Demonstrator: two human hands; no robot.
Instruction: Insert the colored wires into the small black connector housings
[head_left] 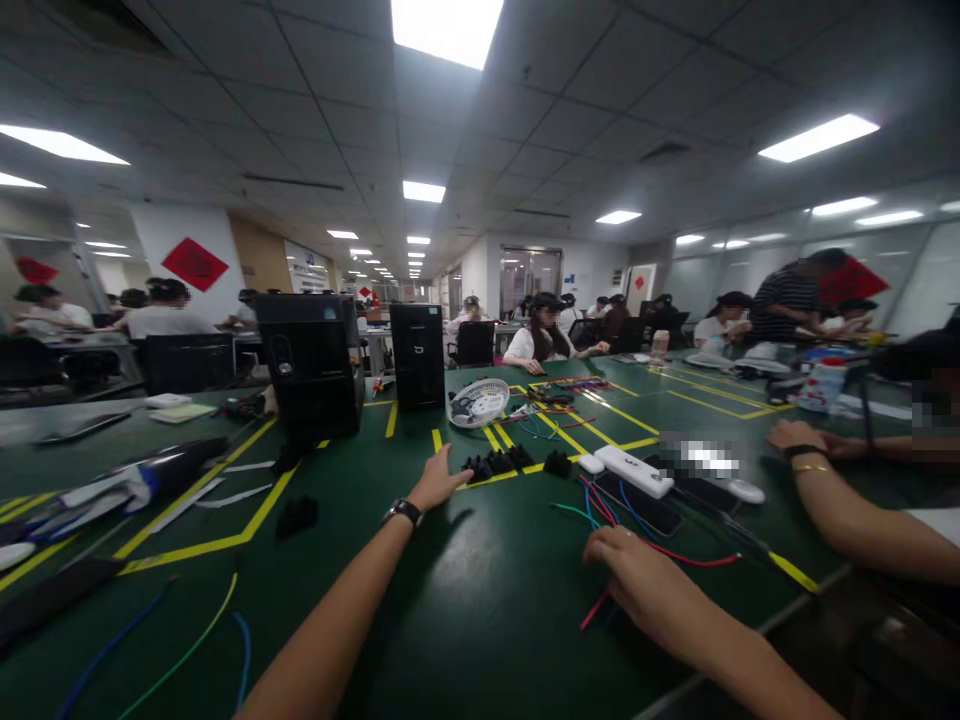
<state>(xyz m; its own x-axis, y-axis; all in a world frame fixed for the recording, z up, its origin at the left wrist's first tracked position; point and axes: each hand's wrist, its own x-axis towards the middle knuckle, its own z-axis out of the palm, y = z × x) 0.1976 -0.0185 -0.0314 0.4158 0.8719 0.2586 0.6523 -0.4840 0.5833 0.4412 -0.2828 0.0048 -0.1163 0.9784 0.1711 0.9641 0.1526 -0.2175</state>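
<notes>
My left hand reaches across the green table, thumb and forefinger apart. Its fingertips are beside a row of small black pieces, too dark to name exactly. Another black piece lies to the right of that row. My right hand is low over the table with its fingers curled. A short red wire shows just under those fingers; whether they grip it is hidden. Beyond this hand lie loose red, blue and green wires, beside a phone with a white power strip on its far side.
Two black boxes stand at the back left. Nearby is a white basket. Yellow tape marks the table. Loose wires lie front left. A co-worker's arm rests at right; another person sits opposite.
</notes>
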